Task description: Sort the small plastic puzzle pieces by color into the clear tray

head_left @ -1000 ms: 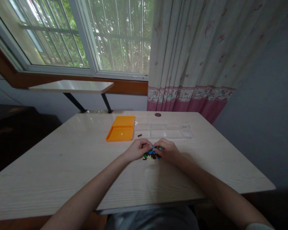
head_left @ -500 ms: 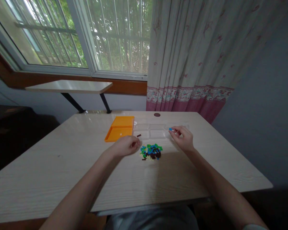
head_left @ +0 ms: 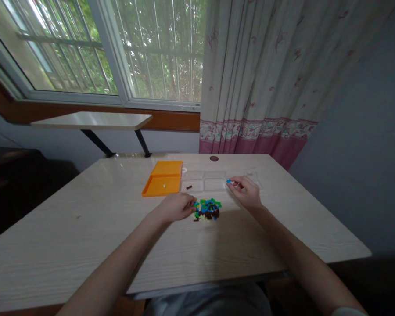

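Head view: right fingers [head_left: 238, 179] pinch blue brick [head_left: 228, 181].

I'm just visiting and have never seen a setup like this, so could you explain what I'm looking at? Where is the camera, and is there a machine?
There's no machine here: those are a person's two bare hands, seen by one camera worn on that person's head, looking forward and down.

On the pale table lies a heap of small pieces, mostly green, blue, dark brown and cream. Beyond it are an open orange case, with a small white piece in its nearer half, and a clear tray with compartments. A brown piece sits in the near-left one.

The right hand pinches a blue piece over the tray. The left hand is at the heap's left edge; I can't tell whether it grips anything.
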A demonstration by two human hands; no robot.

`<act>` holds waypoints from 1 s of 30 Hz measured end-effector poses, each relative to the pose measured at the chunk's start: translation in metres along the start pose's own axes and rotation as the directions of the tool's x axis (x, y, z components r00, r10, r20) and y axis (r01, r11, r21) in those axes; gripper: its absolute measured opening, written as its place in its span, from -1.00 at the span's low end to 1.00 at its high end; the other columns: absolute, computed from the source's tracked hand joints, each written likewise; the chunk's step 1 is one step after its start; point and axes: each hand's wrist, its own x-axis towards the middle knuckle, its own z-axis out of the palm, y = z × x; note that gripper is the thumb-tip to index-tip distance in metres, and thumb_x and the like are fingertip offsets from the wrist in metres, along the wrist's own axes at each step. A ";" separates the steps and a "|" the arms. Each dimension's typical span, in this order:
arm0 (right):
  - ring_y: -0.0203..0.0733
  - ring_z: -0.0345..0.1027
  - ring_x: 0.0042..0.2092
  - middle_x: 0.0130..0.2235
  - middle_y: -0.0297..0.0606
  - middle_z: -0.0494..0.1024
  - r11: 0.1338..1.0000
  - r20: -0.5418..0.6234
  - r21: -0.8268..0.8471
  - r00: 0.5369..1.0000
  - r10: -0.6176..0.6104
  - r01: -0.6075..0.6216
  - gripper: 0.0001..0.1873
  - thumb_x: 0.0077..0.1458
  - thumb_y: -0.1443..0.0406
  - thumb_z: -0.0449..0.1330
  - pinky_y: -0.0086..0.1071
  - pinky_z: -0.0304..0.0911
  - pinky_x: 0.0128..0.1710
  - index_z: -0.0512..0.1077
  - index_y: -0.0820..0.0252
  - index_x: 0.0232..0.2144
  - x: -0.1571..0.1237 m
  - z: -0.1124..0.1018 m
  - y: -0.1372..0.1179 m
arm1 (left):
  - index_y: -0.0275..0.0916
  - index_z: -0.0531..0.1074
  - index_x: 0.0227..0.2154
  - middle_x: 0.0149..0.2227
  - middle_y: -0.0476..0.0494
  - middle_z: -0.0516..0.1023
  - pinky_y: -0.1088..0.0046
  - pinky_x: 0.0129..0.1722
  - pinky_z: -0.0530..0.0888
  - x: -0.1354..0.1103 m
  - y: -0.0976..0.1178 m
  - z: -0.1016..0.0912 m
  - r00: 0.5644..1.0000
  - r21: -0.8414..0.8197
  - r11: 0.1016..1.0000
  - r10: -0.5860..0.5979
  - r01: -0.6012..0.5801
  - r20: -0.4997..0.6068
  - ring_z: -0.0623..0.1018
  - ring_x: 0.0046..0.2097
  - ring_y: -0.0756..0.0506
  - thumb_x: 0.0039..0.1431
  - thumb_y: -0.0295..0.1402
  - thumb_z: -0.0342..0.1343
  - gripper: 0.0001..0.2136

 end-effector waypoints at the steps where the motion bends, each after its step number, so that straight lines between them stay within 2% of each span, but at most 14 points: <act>1: -0.34 0.20 -0.51 -0.45 -0.28 0.42 1.000 -0.009 0.004 1.000 -0.014 0.014 -0.78 0.04 0.17 0.08 -0.44 0.20 -0.40 0.43 0.17 -0.37 0.000 0.000 0.000 | -0.22 0.36 -0.49 -0.48 -0.08 0.47 0.54 -0.50 0.21 0.000 0.000 0.000 1.000 0.011 1.000 0.001 -0.001 0.006 0.44 -0.44 -0.04 0.06 -0.23 -0.05 -0.81; 7: -0.39 0.16 -0.56 -0.51 -0.34 0.40 0.989 -0.095 0.032 0.986 -0.138 0.142 -0.83 0.02 0.21 0.12 -0.49 0.17 -0.48 0.42 0.19 -0.38 0.002 0.001 0.001 | -0.21 0.37 -0.46 -0.47 -0.08 0.47 0.53 -0.51 0.22 0.001 0.003 0.000 0.999 0.071 0.997 -0.014 0.011 0.044 0.44 -0.44 -0.05 0.08 -0.22 -0.08 -0.79; 11: -0.36 0.20 -0.51 -0.45 -0.32 0.41 0.999 -0.013 0.022 0.999 -0.046 0.046 -0.82 0.01 0.22 0.12 -0.48 0.19 -0.43 0.42 0.19 -0.36 0.002 0.009 0.005 | -0.22 0.37 -0.46 -0.45 -0.09 0.48 0.53 -0.49 0.24 0.001 0.004 0.000 0.999 0.080 0.997 -0.016 0.013 0.038 0.45 -0.41 -0.05 0.09 -0.24 -0.09 -0.80; 15: -0.30 0.26 -0.42 -0.40 -0.30 0.43 0.996 0.089 -0.056 0.994 0.069 -0.064 -0.85 -0.01 0.24 0.12 -0.44 0.19 -0.36 0.42 0.17 -0.37 0.001 0.022 0.017 | -0.22 0.38 -0.44 -0.44 -0.09 0.48 0.52 -0.48 0.25 0.002 0.003 0.000 0.999 0.077 0.997 -0.014 0.011 0.042 0.46 -0.40 -0.06 0.09 -0.24 -0.10 -0.79; 23: -0.20 0.27 -0.29 -0.41 -0.28 0.43 0.990 0.136 -0.126 0.987 0.088 -0.070 -0.85 -0.02 0.26 0.11 -0.35 0.16 -0.22 0.43 0.18 -0.38 0.002 0.035 0.035 | -0.21 0.38 -0.40 -0.41 -0.10 0.49 0.52 -0.44 0.27 0.003 0.000 0.004 0.999 0.054 0.998 -0.017 0.014 0.040 0.47 -0.37 -0.06 0.11 -0.26 -0.12 -0.79; 30: -0.15 0.24 -0.18 -0.28 -0.21 0.42 0.994 0.141 -0.100 0.988 0.069 -0.055 -0.80 0.00 0.30 0.09 -0.29 0.14 -0.13 0.42 0.19 -0.29 0.001 0.033 0.039 | -0.21 0.37 -0.42 -0.45 -0.08 0.47 0.53 -0.48 0.25 0.001 0.001 0.002 0.999 0.041 0.999 -0.002 0.000 0.035 0.45 -0.42 -0.05 0.07 -0.17 -0.06 -0.77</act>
